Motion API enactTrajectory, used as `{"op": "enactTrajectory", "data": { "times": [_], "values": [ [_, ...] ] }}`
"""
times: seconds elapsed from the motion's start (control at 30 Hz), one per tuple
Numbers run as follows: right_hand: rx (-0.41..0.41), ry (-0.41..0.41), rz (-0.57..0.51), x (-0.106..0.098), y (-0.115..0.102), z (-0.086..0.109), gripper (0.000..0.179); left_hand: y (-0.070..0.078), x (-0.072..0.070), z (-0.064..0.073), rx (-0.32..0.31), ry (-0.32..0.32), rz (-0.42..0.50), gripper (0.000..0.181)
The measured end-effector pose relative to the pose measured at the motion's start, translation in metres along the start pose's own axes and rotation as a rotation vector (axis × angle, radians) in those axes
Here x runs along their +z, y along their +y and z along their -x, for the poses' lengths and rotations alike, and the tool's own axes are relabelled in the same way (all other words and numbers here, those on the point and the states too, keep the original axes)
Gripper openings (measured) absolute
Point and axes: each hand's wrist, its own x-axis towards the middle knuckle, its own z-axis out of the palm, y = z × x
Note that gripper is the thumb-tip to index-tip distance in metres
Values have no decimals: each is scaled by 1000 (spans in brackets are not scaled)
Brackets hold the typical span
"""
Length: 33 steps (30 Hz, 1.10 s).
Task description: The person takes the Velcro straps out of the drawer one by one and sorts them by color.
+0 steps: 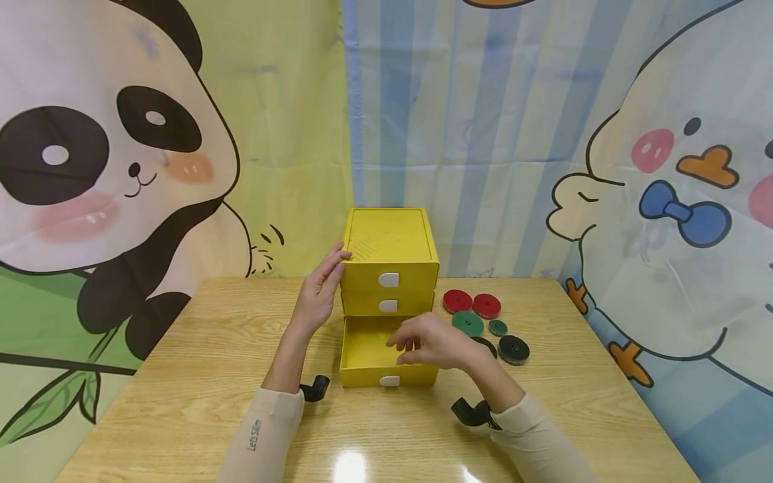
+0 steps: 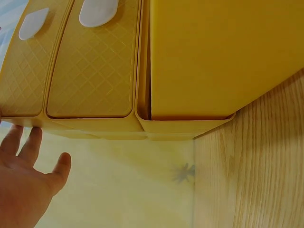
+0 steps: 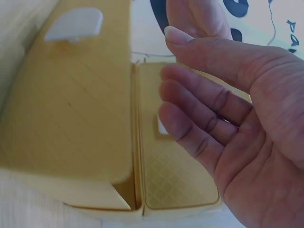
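Note:
A yellow three-tier drawer box (image 1: 391,235) stands at the back middle of the table. Its bottom drawer (image 1: 362,343) is pulled out, while the two upper drawers are closed; each front has a white tab. My left hand (image 1: 317,295) rests its straight fingertips against the box's left side, near the upper front corner. Over the pulled-out drawer hovers my right hand (image 1: 437,342), its fingers loosely bent and nothing between them. In the right wrist view, the bent fingers (image 3: 194,137) overlap the front of a closed drawer.
Right of the box lie two red discs (image 1: 457,301), a large green disc (image 1: 468,323) and a small one (image 1: 498,327), and black discs (image 1: 514,349), one partly behind my right hand. A cartoon-printed curtain (image 1: 495,134) hangs behind the wooden table (image 1: 199,396).

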Motion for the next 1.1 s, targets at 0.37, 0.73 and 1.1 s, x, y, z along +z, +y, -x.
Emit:
{"op": "enactTrajectory", "data": {
  "times": [0.37,0.73,1.1],
  "values": [
    [51,-74,-2,10,-10,-2,20,-1,0,-1,11,-3,6,34],
    [4,-176,166,17,-19,-2,32,0,0,0,5,-3,3,34],
    [8,-175,265,25,-24,-2,27,-1,-1,0,-1,-14,13,35]
  ]
}}
